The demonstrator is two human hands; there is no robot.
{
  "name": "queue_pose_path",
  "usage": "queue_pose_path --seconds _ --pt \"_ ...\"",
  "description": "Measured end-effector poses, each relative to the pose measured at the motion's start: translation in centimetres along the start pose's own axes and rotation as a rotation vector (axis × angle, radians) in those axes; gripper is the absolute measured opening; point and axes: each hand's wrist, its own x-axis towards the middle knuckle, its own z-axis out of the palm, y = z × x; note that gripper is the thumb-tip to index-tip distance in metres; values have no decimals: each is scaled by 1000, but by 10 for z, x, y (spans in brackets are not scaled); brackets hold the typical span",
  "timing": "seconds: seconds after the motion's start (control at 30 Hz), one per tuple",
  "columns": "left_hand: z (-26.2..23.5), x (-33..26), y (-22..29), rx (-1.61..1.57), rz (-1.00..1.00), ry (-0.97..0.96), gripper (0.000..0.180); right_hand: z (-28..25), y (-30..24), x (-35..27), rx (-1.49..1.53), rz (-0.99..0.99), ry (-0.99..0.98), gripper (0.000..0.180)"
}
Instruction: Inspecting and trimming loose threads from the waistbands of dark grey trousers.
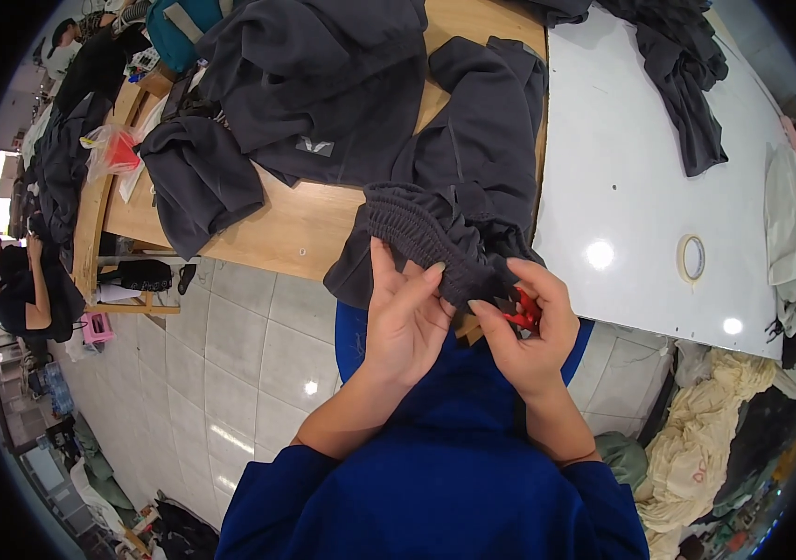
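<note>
Between my hands is the gathered elastic waistband (pixel 421 233) of a dark grey garment, whose cloth (pixel 487 131) runs back over the wooden table. My left hand (pixel 407 322) is closed on the band's near left edge, thumb on top and fingers under it. A pair of red-handled snips (pixel 526 311) sits in my right hand (pixel 540 336), mostly covered by the fingers. The right thumb and forefinger are also at the band's right end; whether they pinch the cloth I cannot tell. The blades are hard to make out against the dark fabric.
More dark grey garments (pixel 323 84) cover the wooden table (pixel 277 219). To the right stands a white table (pixel 622 233) with a tape roll (pixel 691 259) and a dark garment (pixel 683 84). Cream cloth (pixel 706 439) is heaped below it. A person (pixel 29 285) sits at far left.
</note>
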Motion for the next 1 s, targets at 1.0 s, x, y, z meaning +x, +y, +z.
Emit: queue_pose_path --seconds 1.0 --pt "-39 10 15 -163 -16 172 47 -25 8 3 217 278 -217 10"
